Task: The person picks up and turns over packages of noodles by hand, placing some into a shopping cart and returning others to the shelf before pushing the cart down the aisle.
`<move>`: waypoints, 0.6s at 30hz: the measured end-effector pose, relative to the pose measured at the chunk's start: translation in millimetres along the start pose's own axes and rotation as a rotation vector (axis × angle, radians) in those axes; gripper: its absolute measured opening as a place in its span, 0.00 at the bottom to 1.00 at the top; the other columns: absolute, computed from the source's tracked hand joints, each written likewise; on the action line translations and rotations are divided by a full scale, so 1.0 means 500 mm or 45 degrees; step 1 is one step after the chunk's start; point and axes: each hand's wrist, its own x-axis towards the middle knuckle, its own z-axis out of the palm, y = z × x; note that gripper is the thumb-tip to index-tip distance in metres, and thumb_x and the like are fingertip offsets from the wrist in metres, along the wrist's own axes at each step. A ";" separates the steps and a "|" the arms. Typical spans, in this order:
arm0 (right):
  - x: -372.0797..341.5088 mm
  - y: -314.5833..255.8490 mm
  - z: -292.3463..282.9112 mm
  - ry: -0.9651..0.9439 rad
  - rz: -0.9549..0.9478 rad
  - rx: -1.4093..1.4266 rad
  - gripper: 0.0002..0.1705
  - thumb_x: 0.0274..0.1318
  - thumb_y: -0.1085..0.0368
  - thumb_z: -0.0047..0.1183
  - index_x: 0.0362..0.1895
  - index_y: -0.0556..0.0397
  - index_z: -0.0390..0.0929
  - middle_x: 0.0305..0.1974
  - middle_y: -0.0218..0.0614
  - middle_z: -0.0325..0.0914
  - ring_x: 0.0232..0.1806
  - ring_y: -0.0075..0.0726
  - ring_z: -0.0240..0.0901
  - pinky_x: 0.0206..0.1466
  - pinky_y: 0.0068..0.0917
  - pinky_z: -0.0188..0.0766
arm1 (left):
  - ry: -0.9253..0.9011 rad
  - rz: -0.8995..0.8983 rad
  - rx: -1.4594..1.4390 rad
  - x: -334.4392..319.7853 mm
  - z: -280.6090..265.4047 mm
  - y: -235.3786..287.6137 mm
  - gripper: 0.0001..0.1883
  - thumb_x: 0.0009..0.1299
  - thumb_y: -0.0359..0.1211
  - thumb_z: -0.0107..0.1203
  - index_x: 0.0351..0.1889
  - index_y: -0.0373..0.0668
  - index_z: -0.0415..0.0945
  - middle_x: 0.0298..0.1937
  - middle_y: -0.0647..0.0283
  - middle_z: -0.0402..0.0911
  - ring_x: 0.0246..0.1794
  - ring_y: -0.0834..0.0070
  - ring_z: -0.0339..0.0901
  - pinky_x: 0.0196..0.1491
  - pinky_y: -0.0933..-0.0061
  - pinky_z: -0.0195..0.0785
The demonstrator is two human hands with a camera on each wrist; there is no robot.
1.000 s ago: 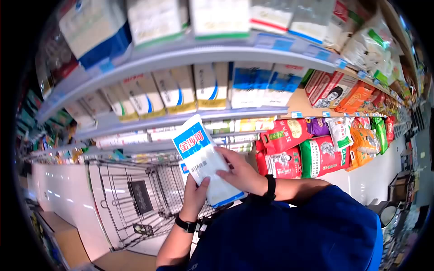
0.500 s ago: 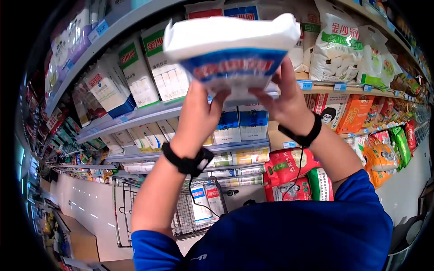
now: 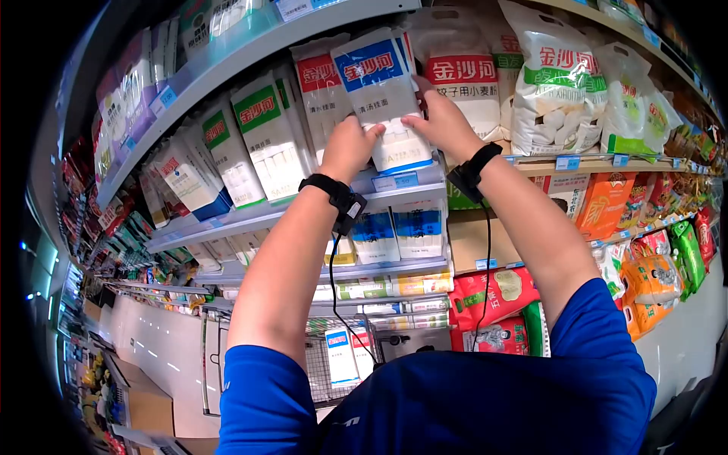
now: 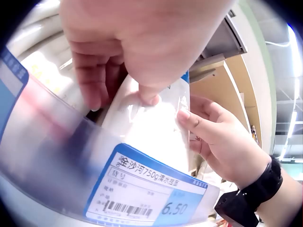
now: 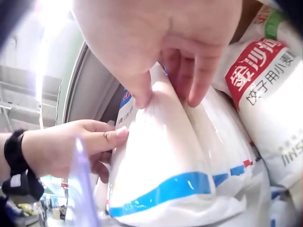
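Both hands grip a white and blue pack of dried noodles [image 3: 390,102], which stands nearly upright at the front of the middle shelf. My left hand [image 3: 351,149] has its thumb on the pack's front and its fingers round the left side. From the other side, my right hand [image 3: 449,125] presses its thumb on the front, fingers behind the edge. In the right wrist view the pack's blue-banded lower end [image 5: 163,191] sits beside similar packs. A red-topped noodle pack [image 3: 318,83] stands just left of it, partly behind the left hand.
A price-tag strip [image 4: 147,189] runs along the shelf's front edge. Green-topped noodle packs [image 3: 262,121] stand to the left, a red-labelled flour bag [image 3: 462,76] to the right. Below, a shopping cart [image 3: 318,356] holds a blue-topped pack [image 3: 341,356] and a red-topped pack [image 3: 362,347].
The noodle pack has gone from low over the cart, up in front of the shelves, then in to stand on the middle shelf. Both hands moved up and forward with it.
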 end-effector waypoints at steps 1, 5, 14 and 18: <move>-0.003 0.010 0.002 0.012 -0.003 0.004 0.36 0.52 0.61 0.61 0.64 0.58 0.63 0.53 0.63 0.72 0.54 0.62 0.72 0.55 0.42 0.70 | -0.024 -0.034 0.117 0.008 0.001 -0.002 0.26 0.68 0.47 0.58 0.39 0.26 0.75 0.39 0.41 0.81 0.40 0.48 0.80 0.45 0.58 0.72; -0.031 -0.007 0.018 0.230 -0.135 -0.177 0.35 0.56 0.58 0.59 0.63 0.63 0.62 0.40 0.55 0.78 0.42 0.57 0.76 0.48 0.39 0.73 | -0.149 -0.122 0.105 -0.006 -0.029 0.023 0.27 0.69 0.51 0.56 0.37 0.30 0.77 0.38 0.41 0.81 0.39 0.47 0.80 0.43 0.57 0.72; -0.057 -0.032 0.013 0.044 0.217 -0.068 0.29 0.64 0.60 0.47 0.65 0.58 0.56 0.40 0.65 0.76 0.44 0.67 0.74 0.48 0.50 0.71 | -0.130 0.089 0.820 -0.027 -0.055 -0.050 0.23 0.72 0.44 0.44 0.63 0.48 0.68 0.37 0.51 0.82 0.40 0.53 0.81 0.44 0.55 0.74; -0.075 -0.060 -0.005 -0.020 0.196 -0.054 0.35 0.64 0.64 0.46 0.72 0.50 0.50 0.47 0.63 0.74 0.50 0.65 0.72 0.53 0.47 0.70 | -0.204 0.092 0.741 -0.017 -0.054 -0.050 0.25 0.70 0.42 0.46 0.63 0.45 0.66 0.38 0.48 0.82 0.39 0.49 0.80 0.42 0.53 0.74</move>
